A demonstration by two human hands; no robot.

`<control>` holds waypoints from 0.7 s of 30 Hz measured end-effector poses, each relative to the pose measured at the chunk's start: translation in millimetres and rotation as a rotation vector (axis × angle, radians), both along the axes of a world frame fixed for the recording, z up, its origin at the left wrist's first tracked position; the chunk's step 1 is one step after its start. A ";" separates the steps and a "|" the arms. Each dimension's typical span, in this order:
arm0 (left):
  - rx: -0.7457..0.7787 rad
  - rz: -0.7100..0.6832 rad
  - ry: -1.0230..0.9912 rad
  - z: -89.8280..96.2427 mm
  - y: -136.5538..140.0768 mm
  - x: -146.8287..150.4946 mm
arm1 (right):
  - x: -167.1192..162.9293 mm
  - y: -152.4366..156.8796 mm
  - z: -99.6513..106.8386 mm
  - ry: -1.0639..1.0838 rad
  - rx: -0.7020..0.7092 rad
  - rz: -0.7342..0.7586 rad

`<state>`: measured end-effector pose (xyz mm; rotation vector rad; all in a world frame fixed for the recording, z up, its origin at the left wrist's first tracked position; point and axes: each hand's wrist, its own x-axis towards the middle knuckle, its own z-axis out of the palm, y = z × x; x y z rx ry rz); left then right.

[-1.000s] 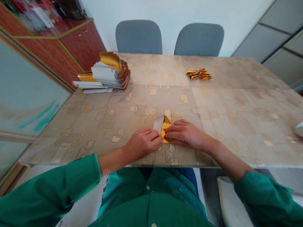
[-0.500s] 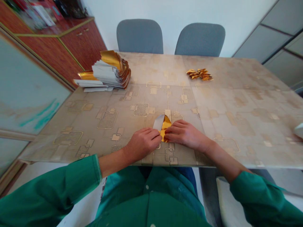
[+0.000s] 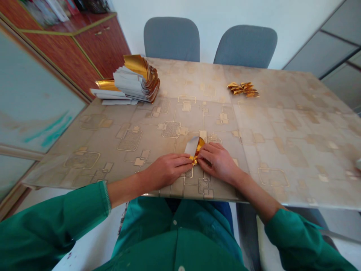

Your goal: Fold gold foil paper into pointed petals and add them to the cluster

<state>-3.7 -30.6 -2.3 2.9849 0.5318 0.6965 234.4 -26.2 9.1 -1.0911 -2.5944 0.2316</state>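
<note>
A small sheet of gold foil paper (image 3: 193, 146), white on its back, lies partly folded on the table near the front edge. My left hand (image 3: 172, 168) is closed on its lower left side, fingertips pressed together on the gold part. From the right, my right hand (image 3: 217, 160) pinches the gold side between thumb and fingers. The fingertips hide the lower part of the paper. Farther back on the right sits a cluster of folded gold paper pieces (image 3: 243, 89), apart from both hands.
At the back left of the patterned tablecloth (image 3: 158, 145) stands a thick stack of gold and white paper (image 3: 131, 84). Two grey chairs (image 3: 172, 39) are behind the table, with a reddish wooden cabinet (image 3: 104, 49) at the left. A white object (image 3: 358, 163) shows at the right edge.
Both hands stay at the paper. My left fingers have straightened and lie flatter, while my right fingers have drawn into a pinch. The gold part appears narrower. The view has shifted slightly.
</note>
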 end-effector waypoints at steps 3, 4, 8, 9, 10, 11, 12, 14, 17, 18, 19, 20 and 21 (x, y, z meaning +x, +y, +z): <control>-0.053 0.012 -0.024 -0.1 -0.6 -0.1 | -6.6 -2.0 -2.6 -0.026 0.024 -0.072; -0.074 0.018 -0.026 -0.3 -1.1 -0.5 | -8.2 -2.7 -3.4 -0.034 0.034 -0.089; -0.163 0.056 -0.065 -2.4 -4.5 -1.9 | -11.4 -4.8 -4.8 -0.047 0.045 -0.122; -0.179 0.067 -0.069 -2.8 -5.5 -1.9 | -11.5 -5.1 -4.9 -0.044 0.040 -0.123; -0.186 0.072 -0.065 -3.0 -6.4 -1.6 | -11.2 -5.4 -5.0 -0.039 0.034 -0.122; -0.182 0.073 -0.056 -3.0 -7.1 -1.0 | -10.9 -5.6 -5.2 -0.031 0.026 -0.121; -0.170 0.071 -0.046 -2.7 -7.8 -0.2 | -10.5 -5.7 -5.5 -0.022 0.018 -0.120; -0.133 0.061 -0.038 -1.7 -8.6 1.7 | -9.8 -6.0 -6.4 -0.004 0.003 -0.118; -0.091 0.047 -0.041 -0.4 -9.2 3.7 | -10.0 -6.6 -7.7 0.020 -0.010 -0.125; -0.082 0.047 -0.039 -0.3 -9.3 4.0 | -10.3 -6.8 -8.1 0.025 -0.012 -0.131; -0.075 0.048 -0.033 -0.4 -9.5 4.0 | -10.7 -7.0 -8.4 0.030 -0.014 -0.138; -0.070 0.049 -0.028 -0.5 -9.6 3.9 | -11.1 -7.3 -8.7 0.036 -0.015 -0.144; -0.066 0.048 -0.024 -0.8 -9.6 3.7 | -11.3 -7.4 -9.0 0.042 -0.017 -0.149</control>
